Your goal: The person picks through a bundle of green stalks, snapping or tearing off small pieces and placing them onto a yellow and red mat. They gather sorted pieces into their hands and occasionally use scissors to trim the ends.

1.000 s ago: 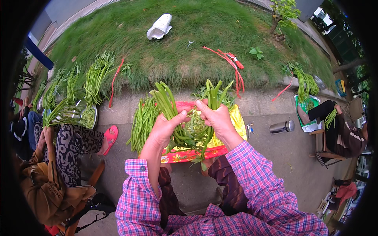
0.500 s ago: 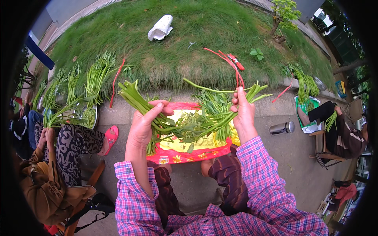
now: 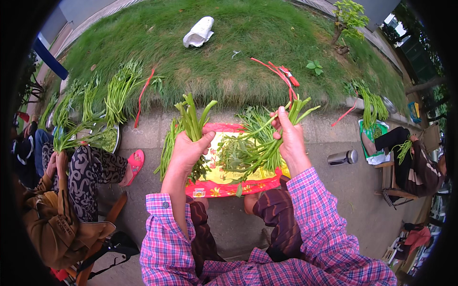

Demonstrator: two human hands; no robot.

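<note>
My left hand (image 3: 190,151) is closed round a bundle of thick green vegetable stems (image 3: 193,118), cut ends up. My right hand (image 3: 290,139) grips another bunch of leafy green stems (image 3: 262,155), whose leaves hang toward the middle; one thin stem lies at its thumb and fingertips. Below both hands a red and yellow printed sack (image 3: 224,178) is spread on the ground. Loose green leaves (image 3: 232,151) lie on it. Long green stems (image 3: 168,148) rest by the sack's left edge, partly behind my left hand.
Red ties (image 3: 286,78) and a crumpled white bag (image 3: 199,32) lie on the grass. Bundles of greens (image 3: 119,90) line the kerb at left. A metal flask (image 3: 342,157) lies on the paving at right. Seated people on both sides hold greens.
My left hand has turned its bundle more upright and shifted slightly right. The thin stem at my right hand, earlier sticking out leftward, now slants down beside the bunch.
</note>
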